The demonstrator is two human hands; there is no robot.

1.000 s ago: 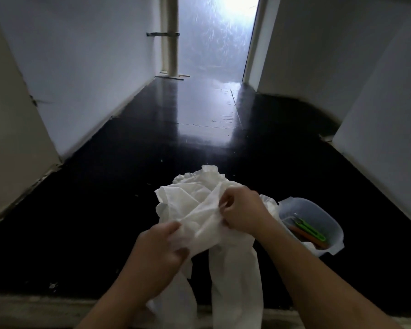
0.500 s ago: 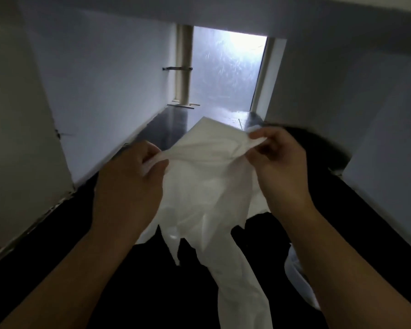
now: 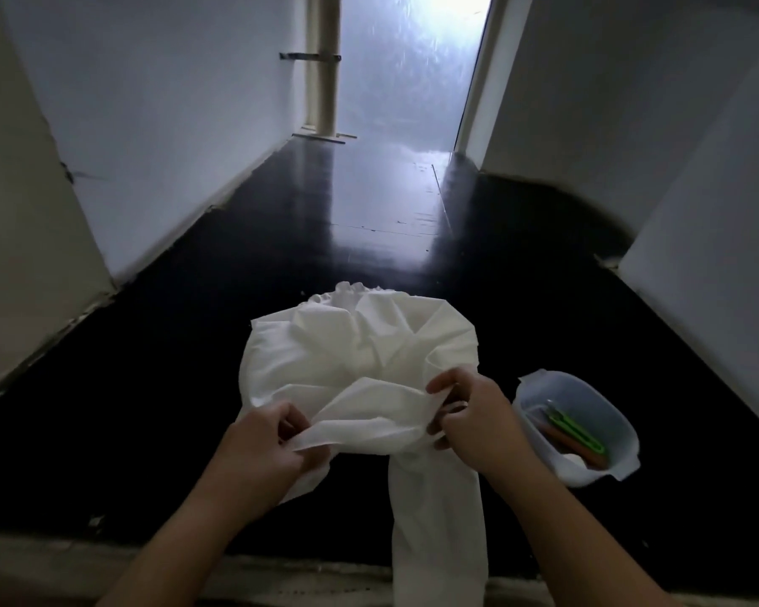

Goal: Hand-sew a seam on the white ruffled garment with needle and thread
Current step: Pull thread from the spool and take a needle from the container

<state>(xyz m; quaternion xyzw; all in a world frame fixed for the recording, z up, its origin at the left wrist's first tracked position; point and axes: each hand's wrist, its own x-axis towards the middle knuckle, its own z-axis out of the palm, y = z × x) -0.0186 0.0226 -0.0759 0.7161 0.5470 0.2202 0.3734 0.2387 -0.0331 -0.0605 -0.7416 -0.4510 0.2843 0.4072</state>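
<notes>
The white garment lies spread on the dark floor ahead of me, its ruffled edge at the far side and one long strip trailing back toward me. My left hand pinches the near edge of the fabric on the left. My right hand grips the same edge on the right, fingers curled round the cloth. The edge is stretched between both hands. No needle or thread is visible.
A translucent plastic tub sits on the floor just right of my right hand, holding green and orange tools. Pale walls close in on both sides of the dark glossy floor. A bright doorway lies at the far end.
The garment was lifted high and shaken out between both hands half a second ago. It has come back down onto the floor, spread wider, with both hands holding its near edge.
</notes>
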